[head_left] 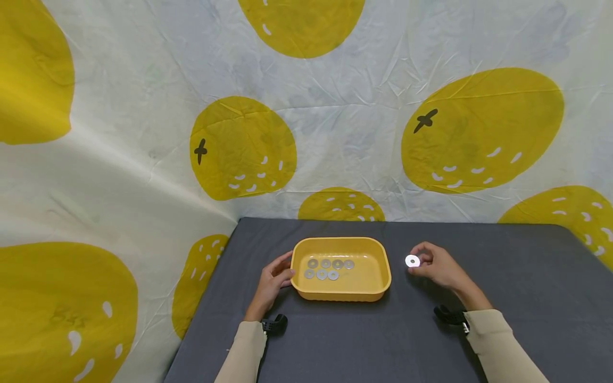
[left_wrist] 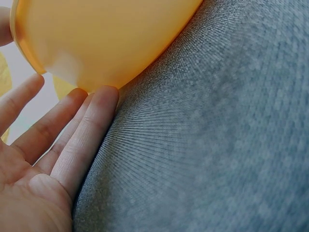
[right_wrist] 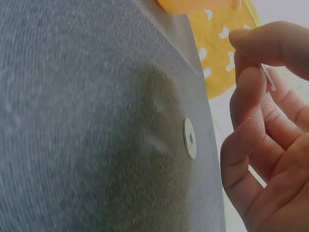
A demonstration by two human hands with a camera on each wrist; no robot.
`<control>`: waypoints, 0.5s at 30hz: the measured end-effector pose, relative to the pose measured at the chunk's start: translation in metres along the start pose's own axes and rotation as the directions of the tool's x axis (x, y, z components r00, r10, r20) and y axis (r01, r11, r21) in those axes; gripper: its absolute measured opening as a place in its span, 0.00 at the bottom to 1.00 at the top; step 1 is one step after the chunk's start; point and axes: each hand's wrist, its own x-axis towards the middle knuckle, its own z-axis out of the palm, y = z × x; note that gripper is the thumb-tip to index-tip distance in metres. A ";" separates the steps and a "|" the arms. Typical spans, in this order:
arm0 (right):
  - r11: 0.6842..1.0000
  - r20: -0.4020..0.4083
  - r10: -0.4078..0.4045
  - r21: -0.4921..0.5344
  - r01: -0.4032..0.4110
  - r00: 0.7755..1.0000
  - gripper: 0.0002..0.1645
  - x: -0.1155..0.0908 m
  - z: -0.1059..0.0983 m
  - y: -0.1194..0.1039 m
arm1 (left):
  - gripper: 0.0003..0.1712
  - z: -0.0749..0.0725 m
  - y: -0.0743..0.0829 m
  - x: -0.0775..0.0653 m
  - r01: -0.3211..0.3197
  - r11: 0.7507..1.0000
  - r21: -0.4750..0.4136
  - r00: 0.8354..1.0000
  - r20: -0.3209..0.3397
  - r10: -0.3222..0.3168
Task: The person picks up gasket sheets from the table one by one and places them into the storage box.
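Observation:
A yellow tray (head_left: 341, 296) stands on the dark table, with several metal washers (head_left: 322, 274) lying flat in two rows in its left half. My left hand (head_left: 271, 282) is at the tray's left end. Its thumb lies at the rim, and its straight, spread fingers (left_wrist: 99, 113) touch the outer wall. To the right of the tray, my right hand (head_left: 438, 268) pinches a shiny washer (head_left: 412, 261) between thumb and index finger, above the table. That washer appears nearly edge-on in the right wrist view. Another washer (right_wrist: 189, 138) lies on the table there, hidden from the head view.
Grey cloth (head_left: 345, 346) covers the table. A white curtain with yellow fruit prints (head_left: 345, 154) hangs along the back and left edges. Black straps (head_left: 275, 324) circle both wrists below light sleeves.

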 end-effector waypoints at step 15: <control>0.982 -0.092 -0.003 -0.186 -0.014 0.996 0.22 0.005 0.006 -0.011 | 0.32 -0.001 0.000 0.001 0.005 1.000 -0.005 1.000 0.012 -0.005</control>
